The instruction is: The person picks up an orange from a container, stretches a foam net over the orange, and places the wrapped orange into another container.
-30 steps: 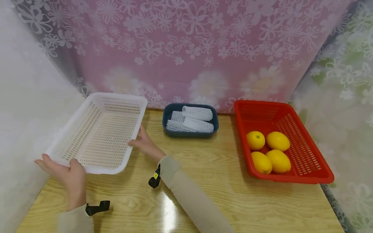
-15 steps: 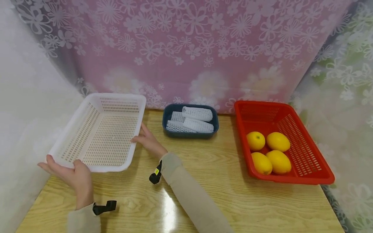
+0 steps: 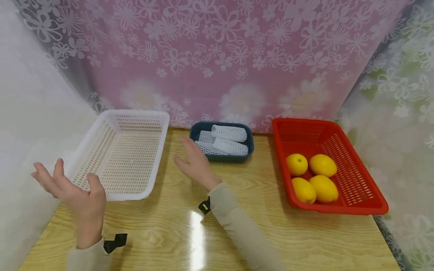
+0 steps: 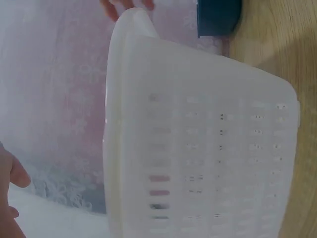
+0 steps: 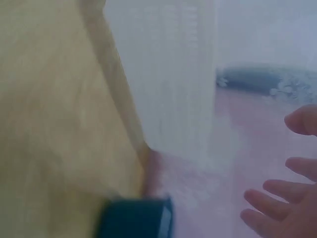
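The white slotted basket (image 3: 130, 162) stands on the left of the table with nothing inside. Over its near left corner my left hand (image 3: 76, 197) is raised, fingers spread, apart from the rim. My right hand (image 3: 198, 165) hovers between the basket and a small dark blue bin (image 3: 225, 158), its fingers extended and holding nothing. White foam net sleeves (image 3: 230, 146) lie in that bin. In the right wrist view the spread fingers (image 5: 270, 203) are off the basket wall (image 5: 163, 74). The left wrist view shows the basket's side close up, with part of my left hand (image 4: 7, 193) at the edge.
On the right stands a red slotted basket (image 3: 361, 177) holding several lemons (image 3: 323, 188). A pink floral curtain (image 3: 217, 75) hangs along the table's back edge. Pale cloth (image 3: 30, 124) borders the left side. Wood tabletop (image 3: 237, 210) lies in front.
Both hands have let go of the white basket. The right hand moved right toward the blue bin; the left rose and moved slightly left. Earlier the basket shifted a little, and it now stands still.
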Available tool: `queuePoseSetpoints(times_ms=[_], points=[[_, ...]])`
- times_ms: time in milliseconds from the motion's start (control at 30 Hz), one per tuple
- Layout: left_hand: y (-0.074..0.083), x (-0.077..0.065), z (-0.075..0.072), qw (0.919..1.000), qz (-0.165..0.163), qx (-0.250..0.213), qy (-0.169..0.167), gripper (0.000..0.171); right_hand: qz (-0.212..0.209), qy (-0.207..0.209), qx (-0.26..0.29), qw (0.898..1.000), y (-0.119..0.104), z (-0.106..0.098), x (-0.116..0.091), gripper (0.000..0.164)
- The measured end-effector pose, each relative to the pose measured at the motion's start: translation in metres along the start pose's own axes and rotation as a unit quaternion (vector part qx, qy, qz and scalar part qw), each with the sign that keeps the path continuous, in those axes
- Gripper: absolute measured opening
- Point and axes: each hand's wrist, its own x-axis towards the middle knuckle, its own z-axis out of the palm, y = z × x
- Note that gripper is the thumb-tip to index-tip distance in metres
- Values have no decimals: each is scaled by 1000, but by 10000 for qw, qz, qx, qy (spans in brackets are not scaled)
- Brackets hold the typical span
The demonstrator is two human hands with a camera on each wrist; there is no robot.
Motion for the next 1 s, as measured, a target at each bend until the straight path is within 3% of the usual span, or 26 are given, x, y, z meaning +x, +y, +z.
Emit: queuePoseSetpoints(times_ms=[67,167,367,500,700,1000], points=[[4,4,8,9989,449,-16,-138,58,-645,452,-755,9940,-4,-19,-10,60],[17,8,20,9942,1012,-180,-330,59,-1300,1108,-1368,9758,-9,-46,-24,59],[39,6,42,9797,1863,-255,-693,57,-1786,1848,-2086,9436,-7,-89,-51,59],[45,-5,52,9689,2225,-296,-1038,58,-1795,1850,-2341,9374,-2,-108,-71,60],[45,-19,63,9535,2617,-164,-1490,59,-1404,1826,-2668,9358,9,-126,-104,66],[53,-45,77,9308,2953,-213,-2142,59,-916,1926,-2869,9339,31,-133,-135,64]])
